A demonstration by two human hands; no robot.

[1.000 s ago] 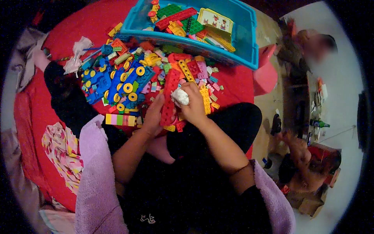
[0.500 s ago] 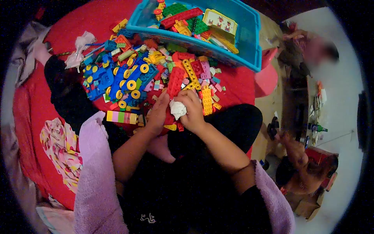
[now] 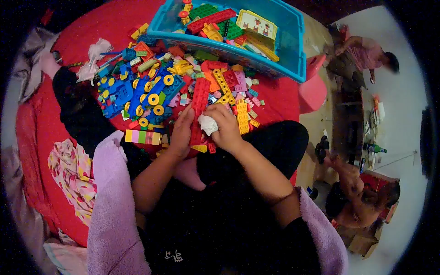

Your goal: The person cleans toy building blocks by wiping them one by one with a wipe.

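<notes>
At the far left, a dotted cloth (image 3: 73,178) is lying crumpled on the red sheet (image 3: 36,130). Further right, blue toy car bases with yellow wheels (image 3: 153,99) are sitting at the left of the brick heap, and just below them a striped row of bricks (image 3: 142,137) is resting. The left hand (image 3: 182,130) is holding the long red studded brick (image 3: 200,96) along its left edge, its thumb not clearly showing. The brick is standing lengthwise between the two hands, in front of the person's lap. Close beside the left hand, the right hand (image 3: 223,124) is clasping a white crumpled wad (image 3: 208,124) against the brick; whether it is paper or cloth, I cannot tell. To the right, a yellow studded brick (image 3: 242,117) is lying near that hand. Behind the heap, a blue plastic bin (image 3: 291,41) is holding more bricks, and a person (image 3: 364,50) is leaning forward at the far right
</notes>
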